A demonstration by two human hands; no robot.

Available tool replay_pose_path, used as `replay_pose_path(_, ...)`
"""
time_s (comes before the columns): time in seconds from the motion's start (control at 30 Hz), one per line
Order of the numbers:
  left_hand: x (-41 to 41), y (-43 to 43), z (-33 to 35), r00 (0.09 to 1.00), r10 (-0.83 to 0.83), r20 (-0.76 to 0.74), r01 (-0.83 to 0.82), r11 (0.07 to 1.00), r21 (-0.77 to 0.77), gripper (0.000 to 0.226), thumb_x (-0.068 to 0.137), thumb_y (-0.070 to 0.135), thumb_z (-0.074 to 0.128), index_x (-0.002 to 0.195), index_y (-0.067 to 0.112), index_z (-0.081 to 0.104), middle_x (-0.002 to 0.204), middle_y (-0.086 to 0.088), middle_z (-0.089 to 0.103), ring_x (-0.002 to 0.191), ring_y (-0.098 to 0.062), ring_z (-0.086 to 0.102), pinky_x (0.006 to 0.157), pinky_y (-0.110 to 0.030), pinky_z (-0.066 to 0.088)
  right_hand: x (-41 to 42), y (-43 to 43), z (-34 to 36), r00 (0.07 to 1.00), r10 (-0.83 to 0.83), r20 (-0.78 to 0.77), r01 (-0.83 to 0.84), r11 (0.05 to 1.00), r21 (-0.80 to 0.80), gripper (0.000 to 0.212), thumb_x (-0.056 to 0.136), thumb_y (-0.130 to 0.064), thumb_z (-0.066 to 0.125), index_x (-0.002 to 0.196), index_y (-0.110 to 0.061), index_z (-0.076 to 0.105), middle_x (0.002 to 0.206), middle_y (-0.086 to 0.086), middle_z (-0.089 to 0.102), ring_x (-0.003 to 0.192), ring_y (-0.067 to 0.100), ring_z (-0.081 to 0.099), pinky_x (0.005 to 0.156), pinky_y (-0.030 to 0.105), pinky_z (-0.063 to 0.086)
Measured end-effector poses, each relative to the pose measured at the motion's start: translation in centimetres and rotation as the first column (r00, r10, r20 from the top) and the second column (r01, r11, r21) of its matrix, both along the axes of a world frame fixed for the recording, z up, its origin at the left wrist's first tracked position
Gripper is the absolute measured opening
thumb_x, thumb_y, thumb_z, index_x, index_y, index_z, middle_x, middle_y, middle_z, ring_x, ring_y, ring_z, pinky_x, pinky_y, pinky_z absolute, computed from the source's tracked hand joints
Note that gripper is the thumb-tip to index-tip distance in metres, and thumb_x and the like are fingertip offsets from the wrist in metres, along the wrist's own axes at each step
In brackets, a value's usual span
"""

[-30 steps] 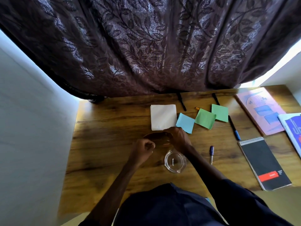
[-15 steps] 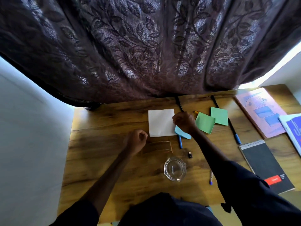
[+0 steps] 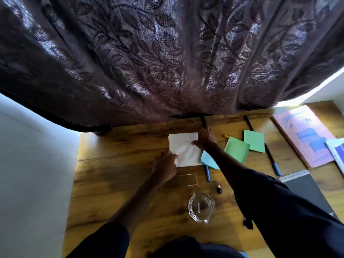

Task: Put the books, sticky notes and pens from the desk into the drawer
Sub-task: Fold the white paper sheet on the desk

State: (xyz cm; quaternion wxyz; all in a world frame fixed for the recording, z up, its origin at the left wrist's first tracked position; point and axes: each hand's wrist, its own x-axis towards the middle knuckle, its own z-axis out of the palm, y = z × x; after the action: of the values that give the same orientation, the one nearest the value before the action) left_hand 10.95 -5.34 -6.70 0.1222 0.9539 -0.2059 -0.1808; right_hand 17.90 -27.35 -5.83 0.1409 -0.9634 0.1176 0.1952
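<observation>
A white sticky note pad (image 3: 186,148) lies at the middle back of the wooden desk (image 3: 115,168). My left hand (image 3: 164,166) pinches its near left corner, and my right hand (image 3: 204,139) grips its right edge, thumb on top. A blue sticky note (image 3: 209,161) and two green ones (image 3: 237,148) (image 3: 255,140) lie to the right. A blue pen (image 3: 207,173) pokes out from under the blue note. A black pen with a blue cap (image 3: 270,159) lies further right. At the far right are a pink book (image 3: 305,135), a blue-and-white book (image 3: 337,151) and a black spiral notebook (image 3: 305,190).
A dark patterned curtain (image 3: 167,62) hangs over the desk's back edge, with two black pens (image 3: 203,121) (image 3: 248,122) at its hem. A glass dish (image 3: 202,207), a small black cap (image 3: 219,189) and a clear brownish box (image 3: 183,180) sit nearer me. A white wall (image 3: 33,174) bounds the left.
My right hand moved from the blue note to the white pad's right edge. My left hand left the clear box and reached forward to the pad's near left corner.
</observation>
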Motion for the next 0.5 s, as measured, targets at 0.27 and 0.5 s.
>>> replay_pose_path(0.27, 0.1, -0.2, 0.3, 1.0, -0.012, 0.026, 0.011, 0.998, 0.066, 0.047, 0.098, 0.027, 0.056, 0.145, 0.024, 0.047, 0.151, -0.003, 0.045, 0.137, -0.025, 0.043, 0.111, -0.041, 0.04, 0.8, 0.6, 0.1, 0.996, -0.008, -0.094, 0.009, 1.0, 0.011, 0.093, 0.087, -0.034, 0.071, 0.156, -0.003, 0.016, 0.161, 0.019, 0.023, 0.147, 0.037, 0.029, 0.114, 0.048, 0.038)
replay_pose_path(0.5, 0.3, 0.0, 0.8, 1.0, 0.022, -0.009, -0.022, 0.999, 0.036, 0.047, 0.097, 0.027, 0.061, 0.143, 0.025, 0.051, 0.152, 0.003, 0.046, 0.14, -0.022, 0.042, 0.116, -0.041, 0.033, -0.5, 2.0, 1.0, 0.995, -0.067, 0.073, 0.063, 0.997, 0.054, 0.052, 0.083, -0.017, 0.065, 0.133, -0.007, 0.055, 0.137, 0.017, 0.055, 0.126, 0.036, 0.055, 0.093, 0.039, 0.052)
